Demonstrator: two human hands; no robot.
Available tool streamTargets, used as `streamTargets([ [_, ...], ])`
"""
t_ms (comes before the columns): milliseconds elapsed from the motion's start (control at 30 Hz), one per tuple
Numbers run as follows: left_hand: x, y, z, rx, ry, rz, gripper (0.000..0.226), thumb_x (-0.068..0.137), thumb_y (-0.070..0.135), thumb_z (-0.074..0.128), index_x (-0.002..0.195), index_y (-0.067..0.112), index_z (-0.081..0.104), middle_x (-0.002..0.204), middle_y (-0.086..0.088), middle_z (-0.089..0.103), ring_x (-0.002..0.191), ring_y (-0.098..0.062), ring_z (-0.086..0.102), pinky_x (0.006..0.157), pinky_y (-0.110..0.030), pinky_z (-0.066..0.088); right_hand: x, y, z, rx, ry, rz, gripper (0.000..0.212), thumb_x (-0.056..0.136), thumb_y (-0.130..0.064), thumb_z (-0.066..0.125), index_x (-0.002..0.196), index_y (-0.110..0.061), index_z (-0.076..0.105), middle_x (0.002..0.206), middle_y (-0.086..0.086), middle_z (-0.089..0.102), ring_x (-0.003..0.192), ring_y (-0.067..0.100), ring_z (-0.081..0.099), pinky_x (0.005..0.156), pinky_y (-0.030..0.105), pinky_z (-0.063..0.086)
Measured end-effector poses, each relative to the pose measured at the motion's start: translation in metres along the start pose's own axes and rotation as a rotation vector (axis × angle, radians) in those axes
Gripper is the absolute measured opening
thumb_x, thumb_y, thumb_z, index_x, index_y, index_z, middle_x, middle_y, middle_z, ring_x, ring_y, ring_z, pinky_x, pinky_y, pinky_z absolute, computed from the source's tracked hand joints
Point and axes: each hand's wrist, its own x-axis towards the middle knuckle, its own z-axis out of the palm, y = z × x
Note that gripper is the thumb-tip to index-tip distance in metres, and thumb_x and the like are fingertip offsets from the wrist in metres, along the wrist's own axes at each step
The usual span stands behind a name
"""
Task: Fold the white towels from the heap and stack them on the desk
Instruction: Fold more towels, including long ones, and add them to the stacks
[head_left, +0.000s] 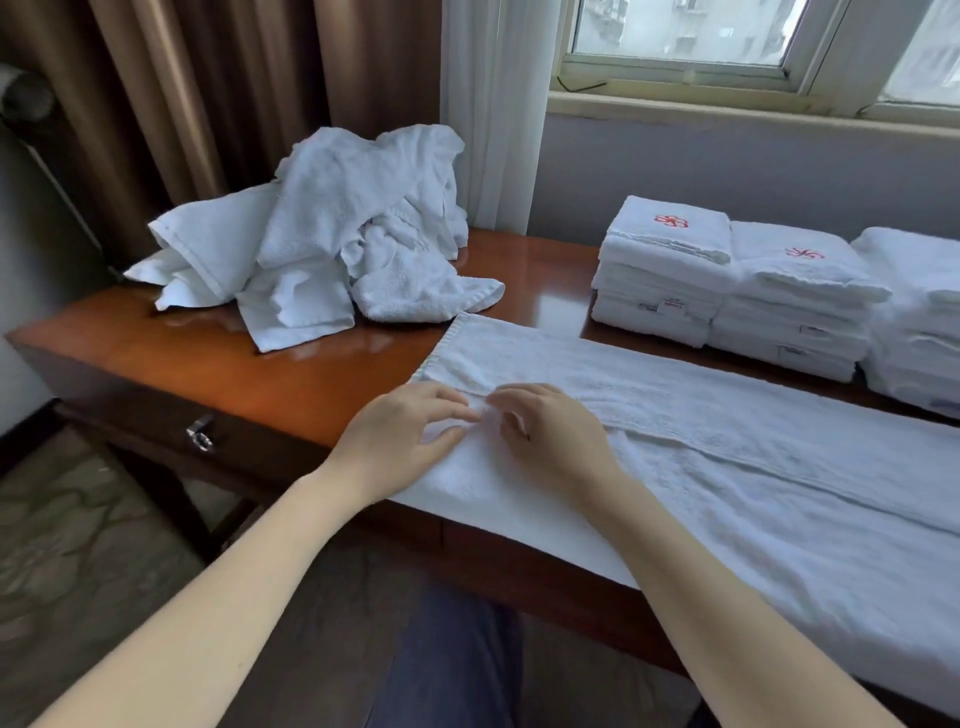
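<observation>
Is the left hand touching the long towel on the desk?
Touching. The head view shows the left hand resting fingers-down on the long towel near its left end.

The glossy wooden desk (311, 384) bears a crumpled towel heap (332, 228) at far left. A long towel (727, 441) lies flat along its near edge; folded stacks (779, 301) stand behind.

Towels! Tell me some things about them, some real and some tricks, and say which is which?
1. The heap of crumpled towels lies on the left end of the desk. True.
2. Both hands are lifted off the long towel. False: the left hand and the right hand rest on it.
3. Two of the folded stacks show red marks on top. True.
4. The curtain is blue. False: it is brown.
</observation>
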Motion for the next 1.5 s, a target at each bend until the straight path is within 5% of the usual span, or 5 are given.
streamTargets([
  [367, -0.075, 0.012, 0.024, 0.192, 0.088, 0.100, 0.065, 0.065, 0.042, 0.085, 0.121, 0.031, 0.054, 0.125, 0.012, 0.050, 0.122, -0.011, 0.046, 0.101, -0.036, 0.037, -0.080, -0.018, 0.009, 0.000, 0.121, -0.077, 0.030, 0.101, -0.024, 0.047, 0.126, -0.022, 0.065, 0.139, -0.004, 0.058, 0.134, 0.016, 0.047, 0.104, 0.030, 0.038],
  [833, -0.072, 0.005, 0.023, 0.094, 0.319, 0.225, 0.017, 0.087, 0.019, 0.071, 0.104, 0.014, 0.069, 0.110, 0.007, 0.070, 0.114, -0.012, 0.063, 0.093, -0.030, 0.050, -0.082, -0.017, -0.004, 0.095, -0.060, -0.054, 0.044, 0.095, -0.034, 0.053, 0.138, -0.028, 0.053, 0.155, -0.008, 0.039, 0.147, 0.009, 0.024, 0.115, 0.022, 0.015],
  [1067, -0.049, 0.029, 0.003, 0.163, 0.274, 0.122, 0.013, 0.093, 0.016, 0.067, 0.105, 0.015, 0.071, 0.100, 0.003, 0.073, 0.092, -0.021, 0.069, 0.076, -0.032, 0.049, -0.090, -0.009, -0.020, 0.087, -0.098, 0.022, 0.066, 0.080, -0.051, 0.066, 0.141, -0.042, 0.042, 0.140, -0.018, 0.051, 0.126, 0.010, 0.049, 0.088, 0.027, 0.042],
  [1300, -0.004, 0.049, -0.010, 0.108, 0.098, -0.023, 0.017, 0.100, 0.023, 0.042, 0.112, 0.028, 0.054, 0.103, 0.005, 0.063, 0.092, -0.019, 0.059, 0.072, -0.036, 0.044, -0.094, 0.002, -0.043, -0.087, 0.122, 0.093, 0.046, 0.082, -0.020, 0.056, 0.126, -0.036, 0.057, 0.107, -0.009, 0.070, 0.097, 0.018, 0.064, 0.065, 0.028, 0.043],
  [1500, 0.031, 0.045, -0.010, 0.118, 0.012, -0.154, 0.032, 0.082, 0.019, 0.049, 0.105, 0.038, 0.035, 0.101, 0.010, 0.052, 0.074, -0.014, 0.052, 0.065, -0.034, 0.034, -0.096, 0.027, -0.070, -0.206, 0.176, 0.179, 0.058, 0.078, -0.004, 0.054, 0.128, -0.034, 0.051, 0.122, -0.011, 0.060, 0.102, 0.020, 0.061, 0.062, 0.028, 0.034],
])
